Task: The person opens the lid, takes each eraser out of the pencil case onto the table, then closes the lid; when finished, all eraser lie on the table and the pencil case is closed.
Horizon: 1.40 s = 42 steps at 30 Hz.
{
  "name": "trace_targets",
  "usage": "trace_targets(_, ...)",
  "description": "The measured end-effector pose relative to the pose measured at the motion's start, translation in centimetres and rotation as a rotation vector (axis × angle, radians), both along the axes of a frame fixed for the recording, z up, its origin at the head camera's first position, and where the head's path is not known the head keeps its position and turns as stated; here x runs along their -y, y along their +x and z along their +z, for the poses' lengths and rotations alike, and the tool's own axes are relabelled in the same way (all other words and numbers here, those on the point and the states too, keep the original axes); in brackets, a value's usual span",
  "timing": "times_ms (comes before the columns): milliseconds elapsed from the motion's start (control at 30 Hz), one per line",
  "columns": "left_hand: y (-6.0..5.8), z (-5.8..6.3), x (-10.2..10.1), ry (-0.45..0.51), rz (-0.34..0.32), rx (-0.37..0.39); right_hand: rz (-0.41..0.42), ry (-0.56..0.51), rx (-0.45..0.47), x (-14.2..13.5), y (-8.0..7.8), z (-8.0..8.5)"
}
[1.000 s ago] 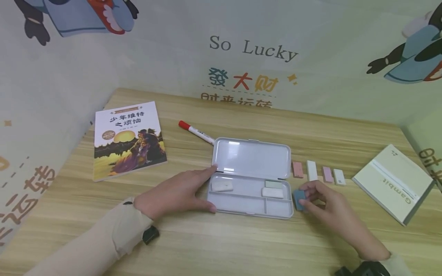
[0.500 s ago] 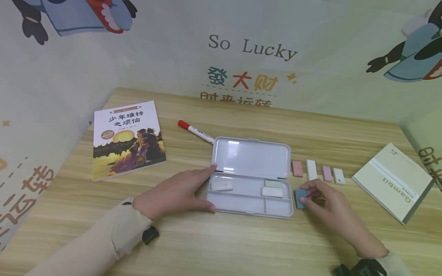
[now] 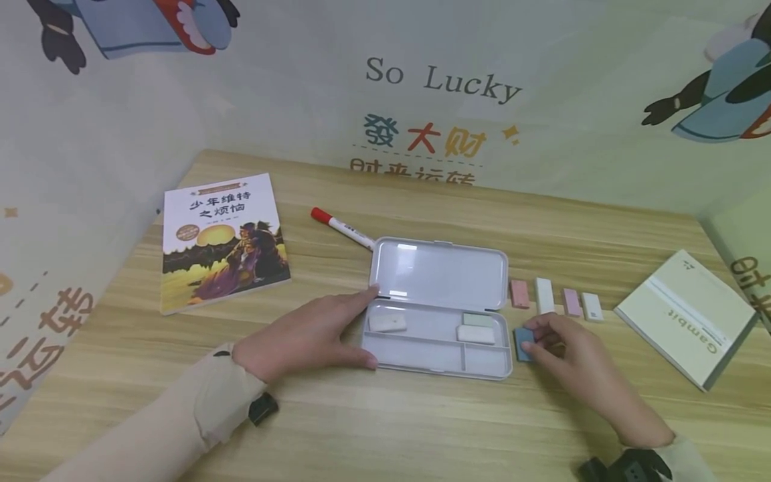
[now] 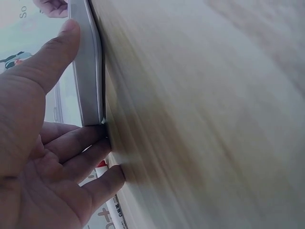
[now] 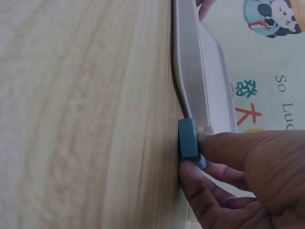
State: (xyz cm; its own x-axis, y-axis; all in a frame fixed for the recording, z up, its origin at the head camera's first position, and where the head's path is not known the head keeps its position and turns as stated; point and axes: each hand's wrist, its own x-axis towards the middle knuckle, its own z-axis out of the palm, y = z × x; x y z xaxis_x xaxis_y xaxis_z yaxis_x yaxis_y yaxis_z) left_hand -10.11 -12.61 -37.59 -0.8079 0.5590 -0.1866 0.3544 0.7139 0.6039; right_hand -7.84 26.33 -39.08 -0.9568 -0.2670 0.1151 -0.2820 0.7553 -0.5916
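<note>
In the head view my right hand (image 3: 569,348) pinches a blue eraser (image 3: 523,345) between thumb and fingers, just right of an open pale plastic case (image 3: 409,366). The right wrist view shows the blue eraser (image 5: 188,138) low over the table, by the corner of the case (image 5: 194,71). My left hand (image 3: 307,335) rests along the left end of the case, thumb at its near corner, fingers extended. Inside its back compartment lie a white eraser (image 3: 387,324) at left, and a green eraser (image 3: 478,320) with another white eraser (image 3: 476,334) at right.
Right of the lid stand a pink eraser (image 3: 519,294), a tall white eraser (image 3: 545,296), a purple eraser (image 3: 571,302) and a small white eraser (image 3: 592,307). A Gambit notepad (image 3: 687,321) lies far right, a book (image 3: 225,244) far left. A red-capped marker (image 3: 343,229) touches the lid.
The blue eraser in my right hand has shifted slightly to the right, away from the case's edge, then stayed nearly still. My left hand and the case have not visibly moved.
</note>
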Motion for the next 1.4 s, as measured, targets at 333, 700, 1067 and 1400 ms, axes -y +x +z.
trace_targets(333, 0.0, 0.2, 0.1, 0.000, -0.004, -0.005, -0.004, 0.055, 0.003, 0.0, -0.1, 0.2)
trace_targets(700, 0.0, 0.0, 0.0, -0.015, -0.005, 0.005, -0.013, 0.068, -0.039, 0.1, -0.1, 0.2)
trace_targets(1067, 0.0, 0.2, 0.0, -0.008, -0.002, -0.013, 0.169, 0.032, -0.218, 3.5, -1.4, 2.0)
trace_targets(1400, 0.0, 0.0, 0.0, 0.002, -0.012, -0.018, 0.444, 0.135, 0.015, 10.3, -2.9, 2.5)
